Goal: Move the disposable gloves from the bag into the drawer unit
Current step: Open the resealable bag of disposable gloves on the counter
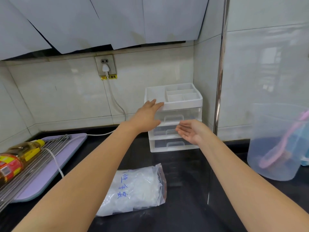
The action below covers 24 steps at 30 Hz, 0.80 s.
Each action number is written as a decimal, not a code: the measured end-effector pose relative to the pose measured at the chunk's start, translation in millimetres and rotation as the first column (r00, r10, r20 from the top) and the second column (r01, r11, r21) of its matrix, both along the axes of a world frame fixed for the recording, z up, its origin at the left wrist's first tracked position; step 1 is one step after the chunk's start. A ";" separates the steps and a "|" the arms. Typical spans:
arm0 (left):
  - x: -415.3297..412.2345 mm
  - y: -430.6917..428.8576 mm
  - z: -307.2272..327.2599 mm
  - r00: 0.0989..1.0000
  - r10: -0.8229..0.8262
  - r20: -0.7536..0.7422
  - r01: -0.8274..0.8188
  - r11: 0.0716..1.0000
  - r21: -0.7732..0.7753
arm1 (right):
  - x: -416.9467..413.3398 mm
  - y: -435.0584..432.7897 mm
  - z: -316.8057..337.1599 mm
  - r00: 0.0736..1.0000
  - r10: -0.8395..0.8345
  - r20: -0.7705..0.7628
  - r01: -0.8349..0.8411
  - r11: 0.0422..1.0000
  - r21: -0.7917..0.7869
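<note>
Both your hands are out at the drawer unit (184, 104), and neither holds anything. Your left hand (147, 116) is flat with fingers straight, its fingertips resting on the front left corner of the unit's white divided top tray. Your right hand (192, 131) is turned palm up with fingers loosely spread, just in front of the middle of three clear drawers, all pushed in; whether it touches the handle cannot be told. Nearer to you than either hand, between your forearms, the zip-seal bag (132, 191) lies on its side on the black countertop (192, 206). It is clear plastic, plump with crumpled, milky-white disposable gloves (147, 181), marked with blue handwritten characters, and edged by a reddish seal strip at its right end. Left of your left forearm, an oil bottle (18, 158) lies over a lilac cutting board (50, 173). Right of your right hand stands a translucent plastic pitcher (275, 148).
</note>
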State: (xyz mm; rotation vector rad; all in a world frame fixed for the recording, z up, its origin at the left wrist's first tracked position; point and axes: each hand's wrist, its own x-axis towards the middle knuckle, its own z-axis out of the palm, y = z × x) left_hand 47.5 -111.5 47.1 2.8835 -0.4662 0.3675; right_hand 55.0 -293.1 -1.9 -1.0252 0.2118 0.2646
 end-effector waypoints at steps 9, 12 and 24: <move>6.4 -2.2 -8.0 1.000 0.012 0.018 -0.013 0.999 0.043 | 8.4 7.9 -10.2 0.987 -0.066 -0.147 0.079 0.993 0.085; 7.3 -1.4 -8.5 1.000 0.018 0.006 -0.018 0.998 0.060 | 6.9 13.0 -8.2 0.977 -0.096 -0.191 0.135 0.970 0.201; 5.7 -5.0 2.7 0.997 0.016 -0.071 -0.019 0.999 -0.039 | -19.4 27.1 -31.2 0.959 -0.175 -0.222 0.230 0.941 0.250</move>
